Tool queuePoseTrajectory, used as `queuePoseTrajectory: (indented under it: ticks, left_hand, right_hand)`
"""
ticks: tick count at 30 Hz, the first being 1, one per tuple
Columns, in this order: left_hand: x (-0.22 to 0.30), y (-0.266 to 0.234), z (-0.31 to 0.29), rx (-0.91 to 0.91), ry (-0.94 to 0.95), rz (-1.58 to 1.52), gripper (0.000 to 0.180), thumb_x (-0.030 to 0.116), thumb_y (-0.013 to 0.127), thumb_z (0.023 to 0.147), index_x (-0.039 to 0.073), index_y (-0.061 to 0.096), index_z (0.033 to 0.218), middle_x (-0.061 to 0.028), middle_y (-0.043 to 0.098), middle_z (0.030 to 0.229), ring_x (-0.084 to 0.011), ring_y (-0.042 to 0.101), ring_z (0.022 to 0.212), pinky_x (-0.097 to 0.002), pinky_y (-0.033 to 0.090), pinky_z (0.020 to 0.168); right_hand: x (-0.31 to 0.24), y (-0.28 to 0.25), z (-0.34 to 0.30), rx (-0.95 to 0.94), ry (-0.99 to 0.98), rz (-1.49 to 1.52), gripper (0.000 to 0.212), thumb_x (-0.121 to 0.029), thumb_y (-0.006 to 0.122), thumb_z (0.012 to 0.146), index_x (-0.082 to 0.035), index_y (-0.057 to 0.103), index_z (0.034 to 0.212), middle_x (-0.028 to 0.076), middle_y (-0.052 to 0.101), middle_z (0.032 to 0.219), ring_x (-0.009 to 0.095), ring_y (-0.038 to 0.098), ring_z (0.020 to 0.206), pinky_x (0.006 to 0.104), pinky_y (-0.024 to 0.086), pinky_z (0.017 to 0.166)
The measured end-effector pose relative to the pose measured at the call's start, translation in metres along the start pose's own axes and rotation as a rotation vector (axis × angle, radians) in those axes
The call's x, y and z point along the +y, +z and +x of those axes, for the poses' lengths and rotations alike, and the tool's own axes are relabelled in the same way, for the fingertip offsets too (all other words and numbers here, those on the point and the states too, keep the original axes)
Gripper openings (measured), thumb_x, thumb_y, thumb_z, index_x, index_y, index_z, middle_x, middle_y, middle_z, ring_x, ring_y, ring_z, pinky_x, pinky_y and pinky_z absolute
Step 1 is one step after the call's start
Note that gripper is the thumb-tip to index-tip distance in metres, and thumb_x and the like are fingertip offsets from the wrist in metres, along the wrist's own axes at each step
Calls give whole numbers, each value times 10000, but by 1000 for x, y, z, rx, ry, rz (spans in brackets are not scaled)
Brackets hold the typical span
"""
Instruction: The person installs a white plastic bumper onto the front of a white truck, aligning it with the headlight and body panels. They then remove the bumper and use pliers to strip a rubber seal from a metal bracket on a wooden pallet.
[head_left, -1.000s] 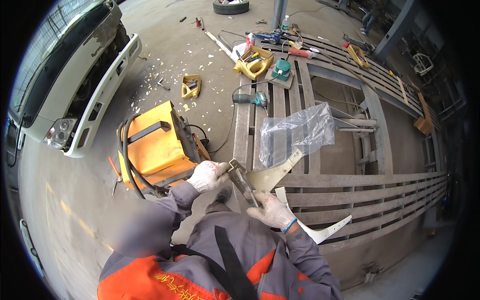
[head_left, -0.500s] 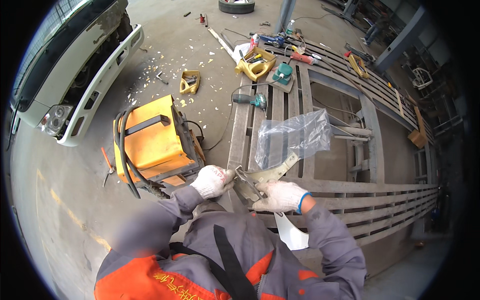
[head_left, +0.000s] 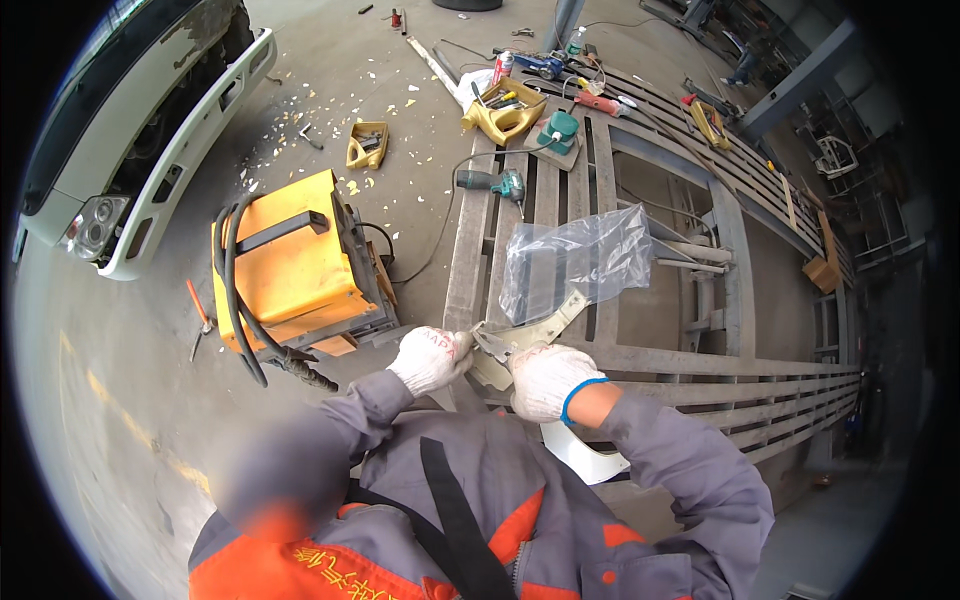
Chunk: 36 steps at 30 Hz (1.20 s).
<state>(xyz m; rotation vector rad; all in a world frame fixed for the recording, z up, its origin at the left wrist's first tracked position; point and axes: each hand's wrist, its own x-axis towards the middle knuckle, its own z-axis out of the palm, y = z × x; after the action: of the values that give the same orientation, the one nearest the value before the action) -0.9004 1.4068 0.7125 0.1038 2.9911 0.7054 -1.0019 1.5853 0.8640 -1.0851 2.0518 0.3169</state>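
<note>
White knitted work gloves cover both hands. At the near end of the slatted metal bench, my left hand [head_left: 432, 360] is closed on the edge of a cream bracket-like part [head_left: 545, 327]. My right hand [head_left: 553, 384] wraps round the handles of grey metal pliers [head_left: 492, 344], their jaws up against the part near my left fingertips. My right palm hides most of the handles. The part's long arm reaches away to the right, beside a clear plastic bag [head_left: 578, 262]. Below my right wrist shows a white curved piece [head_left: 583, 456].
A yellow machine [head_left: 290, 265] with black cables stands left of the bench. On the slats lie a green-black power drill [head_left: 495, 184], a green sander [head_left: 558, 130] and a yellow tool tray [head_left: 503, 122]. A white vehicle front [head_left: 150, 150] is at the far left.
My right hand has turned and closed further over the pliers' handles, its elbow swinging outward. My left hand stays on the part. The whole view has shifted slightly.
</note>
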Motion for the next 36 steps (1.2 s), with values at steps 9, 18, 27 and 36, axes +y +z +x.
queuePoseTrajectory:
  ticks: [9,18,27,36]
  left_hand:
    - [-2,-3,2,1,-55,-122,293,350,604,975,62,643,1000,-194,685,734,-407,709,715,-535,546,653]
    - [-2,-6,-3,41,-74,-118,313,335,624,966,70,689,1121,-204,704,831,-426,707,825,-515,551,714]
    - [-13,-13,-4,-11,12,-257,271,282,616,1005,36,637,1116,-231,705,909,-433,705,834,-513,550,697]
    - [-18,-29,0,-140,-76,-218,292,287,664,968,34,673,1114,-235,709,866,-434,712,868,-511,553,719]
  right_hand:
    - [7,14,0,88,-52,-39,418,-178,594,855,57,688,1187,326,686,1201,446,712,1104,537,588,904]
    - [0,16,-3,130,-36,25,397,-162,589,874,41,702,1196,309,686,1216,441,714,1117,536,593,903]
    - [8,35,-8,244,-71,159,408,-271,642,823,-6,674,1132,263,700,1117,419,720,1047,528,583,887]
    - [25,73,-31,251,-32,493,532,-426,645,888,-80,620,1291,249,633,1311,449,675,1183,546,544,1003]
